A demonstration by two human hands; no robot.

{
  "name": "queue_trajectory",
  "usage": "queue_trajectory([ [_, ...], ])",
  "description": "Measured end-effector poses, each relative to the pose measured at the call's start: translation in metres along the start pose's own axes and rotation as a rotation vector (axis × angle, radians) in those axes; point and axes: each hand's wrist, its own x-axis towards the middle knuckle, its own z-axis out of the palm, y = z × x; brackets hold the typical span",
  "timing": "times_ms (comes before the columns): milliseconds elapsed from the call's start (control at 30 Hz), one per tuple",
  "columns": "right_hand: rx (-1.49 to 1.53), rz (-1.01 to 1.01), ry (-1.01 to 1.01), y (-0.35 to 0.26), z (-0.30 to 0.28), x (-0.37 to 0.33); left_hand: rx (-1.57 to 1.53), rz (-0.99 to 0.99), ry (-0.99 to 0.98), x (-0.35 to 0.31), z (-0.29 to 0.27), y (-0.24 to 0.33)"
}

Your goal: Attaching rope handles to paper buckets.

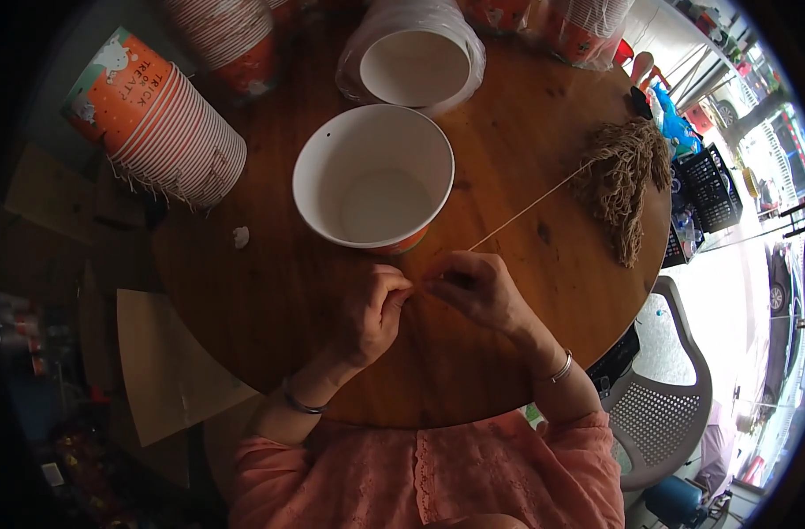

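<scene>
Both hands meet low over the round wooden table (455, 370), fingertips almost touching. The left hand (373, 316) has thumb and forefinger pinched together; the right hand (484, 293) has its fingers curled in against the thumb. A thin tan cord (526, 210) comes out at the top of the right hand, so the right fingers seem closed on it; whether the left fingers pinch its end I cannot tell, as the tips hide it.

The cord's long axis runs taut and straight, slanting away from the person and to the right, into a loose heap of matching cords (626, 181) at the table's right edge. The right hand is clearly the nearer to that heap.

A white-lined paper bucket (332, 181) stands mouth up just beyond the hands, straight ahead of the left one, which is nearer to its middle. On its inner wall, at the far left side, is a small dark spot (328, 135), perhaps a hole: from the fingers it lies forward and left, across the bucket's mouth and opposite to the heap
</scene>
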Motion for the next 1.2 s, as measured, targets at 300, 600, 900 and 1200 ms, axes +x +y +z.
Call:
queue_trajectory([
  [300,-0.061,-0.028,0.031,-0.017,0.004,-0.005,0.085,0.108,0.027,0.010,-0.007,0.006],
  [600,-0.029,-0.093,0.062,-0.019,0.004,-0.010,0.306,0.230,0.063,0.014,-0.009,0.020],
  [900,0.418,0.049,0.250,-0.011,-0.009,-0.004,0.515,0.155,0.034,0.073,-0.020,0.065],
  [1200,0.426,-0.401,0.491,-0.008,0.013,-0.003,0.137,-0.132,-0.007,0.058,-0.020,0.066],
])
